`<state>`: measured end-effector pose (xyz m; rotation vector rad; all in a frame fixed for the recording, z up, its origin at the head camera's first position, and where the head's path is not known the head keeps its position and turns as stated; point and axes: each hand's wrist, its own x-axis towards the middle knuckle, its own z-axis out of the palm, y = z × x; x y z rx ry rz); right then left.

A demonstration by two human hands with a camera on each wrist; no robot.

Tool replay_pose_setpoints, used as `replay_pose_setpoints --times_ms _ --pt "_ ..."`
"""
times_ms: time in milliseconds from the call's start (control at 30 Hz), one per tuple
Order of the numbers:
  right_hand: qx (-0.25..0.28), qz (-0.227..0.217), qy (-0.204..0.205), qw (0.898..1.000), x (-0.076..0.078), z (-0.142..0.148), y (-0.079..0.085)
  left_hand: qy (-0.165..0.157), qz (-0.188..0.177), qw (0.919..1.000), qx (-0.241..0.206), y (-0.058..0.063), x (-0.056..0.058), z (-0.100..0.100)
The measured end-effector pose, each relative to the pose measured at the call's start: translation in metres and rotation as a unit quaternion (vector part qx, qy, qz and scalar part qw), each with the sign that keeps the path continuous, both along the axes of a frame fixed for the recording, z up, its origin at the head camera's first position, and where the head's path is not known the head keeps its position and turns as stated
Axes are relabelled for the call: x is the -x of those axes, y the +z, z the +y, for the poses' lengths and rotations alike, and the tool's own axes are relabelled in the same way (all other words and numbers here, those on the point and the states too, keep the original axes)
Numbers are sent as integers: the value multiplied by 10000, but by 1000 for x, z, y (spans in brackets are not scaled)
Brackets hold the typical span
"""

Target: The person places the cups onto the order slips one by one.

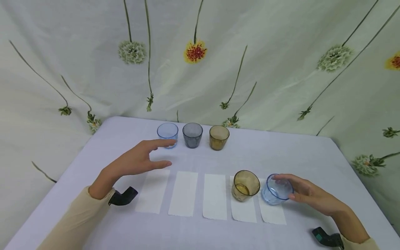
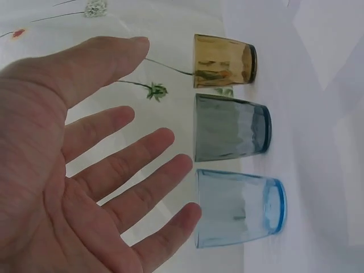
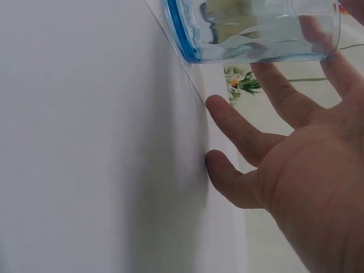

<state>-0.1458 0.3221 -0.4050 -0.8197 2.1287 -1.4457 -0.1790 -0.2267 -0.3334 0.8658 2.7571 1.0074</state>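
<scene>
My right hand (image 1: 315,196) has its thumb and fingers around the rim of a clear blue glass (image 1: 275,194), which stands on the rightmost white paper strip. In the right wrist view that blue glass (image 3: 256,31) shows fingers behind its wall, while the lower fingers stick out beside it. My left hand (image 1: 137,159) reaches over the table with thumb and fingers spread and nothing in them. Its fingertips overlap the back-row blue glass (image 1: 167,131) in the head view. From the left wrist, the open palm (image 2: 85,187) faces that blue glass (image 2: 242,207).
Beside the back blue glass stand a grey glass (image 1: 192,135) and an amber glass (image 1: 219,138). Another amber glass (image 1: 246,185) is on the strip left of my right hand. Further paper strips (image 1: 183,194) lie leftward. A flowered cloth (image 1: 193,86) hangs behind the table.
</scene>
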Motion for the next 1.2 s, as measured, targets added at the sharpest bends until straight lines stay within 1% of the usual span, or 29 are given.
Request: replay_pose_setpoints --times_ms 100,167,267,400,633,800,967,1100,1200 --pt "20 -9 66 10000 0 0 -1 -10 152 9999 -80 2 11 10" --pt "12 5 100 9999 1 0 -1 -8 230 9997 -90 6 17 17" --pt "42 12 123 9999 0 2 -3 -18 202 9997 -153 13 26 27" --pt "112 19 170 9998 -1 3 -3 -40 104 9996 -255 22 34 39" --pt "37 18 118 9999 0 2 -3 14 27 9999 -121 30 49 59" --pt "109 -26 180 9998 1 4 -3 -47 42 9999 -107 34 62 74" --pt "173 55 252 9995 3 5 -4 -72 -57 9999 -107 35 75 86" --pt "167 56 218 9996 3 5 -4 -168 -150 9996 -159 30 86 93" --pt "184 29 222 9996 3 4 -5 -270 -139 9993 -209 26 94 98"
